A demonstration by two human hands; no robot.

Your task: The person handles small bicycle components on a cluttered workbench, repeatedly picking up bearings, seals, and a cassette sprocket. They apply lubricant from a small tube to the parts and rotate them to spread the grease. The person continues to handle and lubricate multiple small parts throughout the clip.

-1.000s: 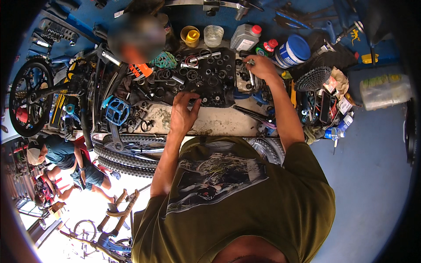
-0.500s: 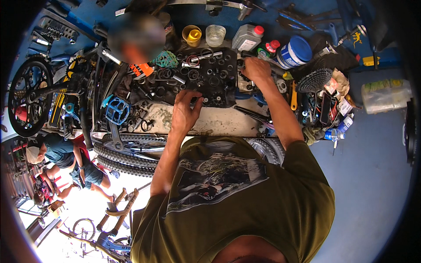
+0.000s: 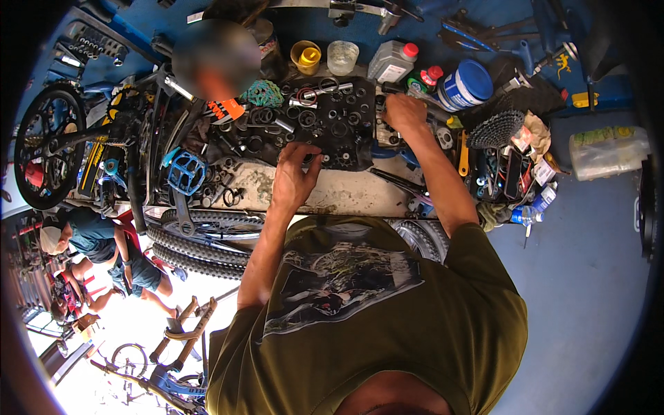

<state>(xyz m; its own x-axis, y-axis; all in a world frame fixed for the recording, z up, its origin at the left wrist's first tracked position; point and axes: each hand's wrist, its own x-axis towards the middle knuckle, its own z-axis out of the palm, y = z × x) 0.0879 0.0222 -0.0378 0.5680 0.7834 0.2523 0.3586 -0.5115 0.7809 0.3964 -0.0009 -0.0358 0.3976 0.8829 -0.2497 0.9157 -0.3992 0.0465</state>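
Note:
My left hand [image 3: 296,174] rests at the near edge of a black mat [image 3: 356,158], its fingers curled toward the thumb. A dark, ring-like shape shows between them, too small to make out. Loose rings [image 3: 339,128], small bearings and metal sleeves lie over the mat. Past the mat's right edge, my right hand [image 3: 405,114] reaches down with bent fingers into a group of small metal parts [image 3: 389,137]; its fingertips and anything in them are hidden. A silver cylinder [image 3: 284,124] lies on the mat beyond my left hand.
A blue pedal [image 3: 186,173] and black crank are at the left. At the back stand a yellow cup [image 3: 305,58], a clear cup [image 3: 342,58], a grey bottle [image 3: 391,63] and a blue-lidded tub [image 3: 467,83]. A cassette [image 3: 495,127] lies right; tyres [image 3: 200,252] are below the bench.
My right hand has shifted slightly toward me over the small parts. My left hand stays almost where it was at the mat's edge.

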